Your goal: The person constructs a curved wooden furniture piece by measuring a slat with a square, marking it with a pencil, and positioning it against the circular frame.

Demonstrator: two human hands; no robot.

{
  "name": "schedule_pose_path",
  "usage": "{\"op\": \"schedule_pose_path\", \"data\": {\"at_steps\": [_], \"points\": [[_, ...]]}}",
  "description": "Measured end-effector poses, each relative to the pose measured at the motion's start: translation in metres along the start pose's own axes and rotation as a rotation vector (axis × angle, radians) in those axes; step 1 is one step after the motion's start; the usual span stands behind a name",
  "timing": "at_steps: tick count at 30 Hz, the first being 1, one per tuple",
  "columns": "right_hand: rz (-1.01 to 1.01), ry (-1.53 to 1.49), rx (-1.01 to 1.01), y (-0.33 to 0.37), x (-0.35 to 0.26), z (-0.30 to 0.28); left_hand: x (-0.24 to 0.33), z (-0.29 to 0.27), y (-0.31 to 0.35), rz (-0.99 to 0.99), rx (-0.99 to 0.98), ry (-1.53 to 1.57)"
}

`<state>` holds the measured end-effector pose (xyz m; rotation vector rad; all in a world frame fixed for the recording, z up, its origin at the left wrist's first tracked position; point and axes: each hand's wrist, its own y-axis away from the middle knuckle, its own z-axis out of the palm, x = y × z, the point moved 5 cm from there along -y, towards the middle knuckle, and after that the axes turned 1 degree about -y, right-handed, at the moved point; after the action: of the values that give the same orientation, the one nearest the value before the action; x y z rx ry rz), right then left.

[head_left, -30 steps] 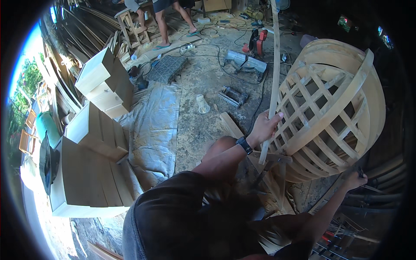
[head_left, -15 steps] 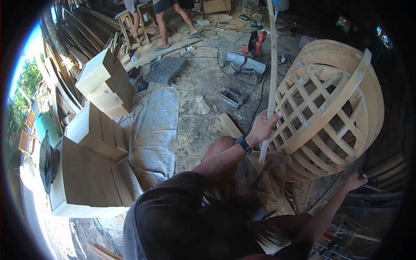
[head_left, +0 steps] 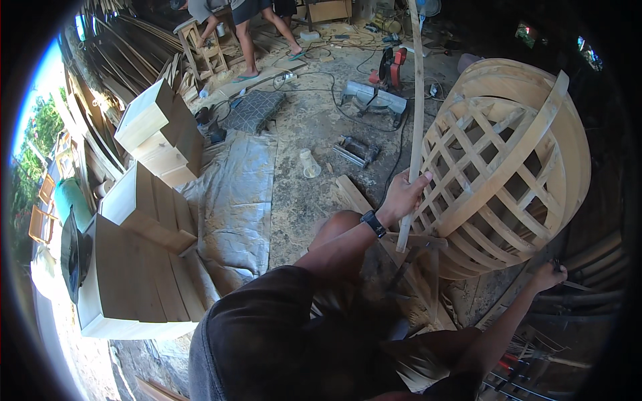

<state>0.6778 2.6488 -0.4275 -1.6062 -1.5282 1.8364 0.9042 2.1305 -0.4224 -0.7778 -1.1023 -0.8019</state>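
Note:
My left hand (head_left: 403, 198), a dark watch on its wrist, is closed around a long thin wooden strip (head_left: 417, 120). The strip stands nearly upright, its lower end just below my fist. Right beside it is a rounded wooden frame (head_left: 498, 167) with crisscrossed lattice slats and a broad curved band across it. My right hand (head_left: 551, 274) is out at the right, below the frame's lower edge. Its fingers are closed around something small and dark that I cannot make out. Between my arms, a dark-handled tool (head_left: 404, 269) leans near some boards.
Stacked wooden box-like pieces (head_left: 144, 267) stand at left beside a silvery sheet (head_left: 234, 194). A plastic cup (head_left: 309, 164), a metal tool (head_left: 356, 151) and a red saw (head_left: 389, 67) with cords lie ahead. Another person (head_left: 247, 40) stands at the back near a wooden stool (head_left: 200, 50).
The view has shifted slightly. Both my hands keep their grips, with the strip held at nearly the same angle. At the back, the other person's arm has moved up near the stool.

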Motion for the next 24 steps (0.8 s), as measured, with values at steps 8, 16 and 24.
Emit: {"op": "schedule_pose_path", "data": {"at_steps": [8,16,24], "points": [[0.043,-0.161,0.039,-0.002,0.002,-0.002,-0.003,0.001,-0.002,-0.011,0.001,-0.002],[0.049,-0.1,0.032,0.001,-0.02,-0.007,-0.002,0.0,-0.001,-0.006,-0.007,0.012],[0.054,-0.168,0.03,0.004,-0.014,-0.002,-0.002,-0.002,-0.001,-0.008,0.0,0.019]]}}
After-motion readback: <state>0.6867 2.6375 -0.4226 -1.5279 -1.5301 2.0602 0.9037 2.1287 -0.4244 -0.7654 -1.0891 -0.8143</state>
